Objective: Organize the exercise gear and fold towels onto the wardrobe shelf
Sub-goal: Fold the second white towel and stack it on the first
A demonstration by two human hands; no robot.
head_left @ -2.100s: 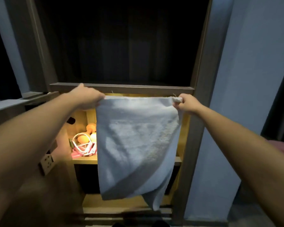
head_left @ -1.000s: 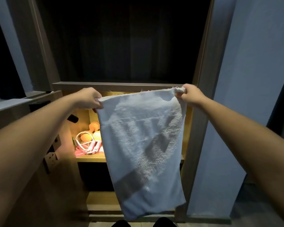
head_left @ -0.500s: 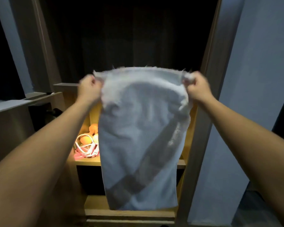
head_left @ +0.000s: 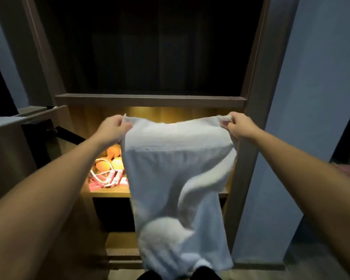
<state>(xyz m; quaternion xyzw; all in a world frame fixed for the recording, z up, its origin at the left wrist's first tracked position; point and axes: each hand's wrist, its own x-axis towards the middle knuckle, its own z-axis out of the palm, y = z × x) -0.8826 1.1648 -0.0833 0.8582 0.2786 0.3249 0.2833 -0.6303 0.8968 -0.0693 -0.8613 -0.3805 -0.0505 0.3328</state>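
Note:
A pale towel point(head_left: 170, 168) hangs spread in front of the lit wardrobe shelf point(head_left: 109, 194). My left hand point(head_left: 111, 129) pinches its top left corner and my right hand point(head_left: 238, 126) pinches its top right corner. The lower part of the towel billows and curls, blurred by motion. On the shelf's left side lie orange dumbbells point(head_left: 111, 158) and a pink and white jump rope point(head_left: 107, 178). The towel hides the right part of the shelf.
A dark upper compartment point(head_left: 150, 57) sits above a wooden crossbar point(head_left: 150, 100). A lower shelf point(head_left: 121, 241) lies near the floor. A blue wall panel point(head_left: 311, 98) stands on the right. An open door with a dark handle point(head_left: 69, 134) is on the left.
Both hands swung the towel up and then brought it down to shelf height. Its lower end now flaps and curls. The grip on both corners is unchanged.

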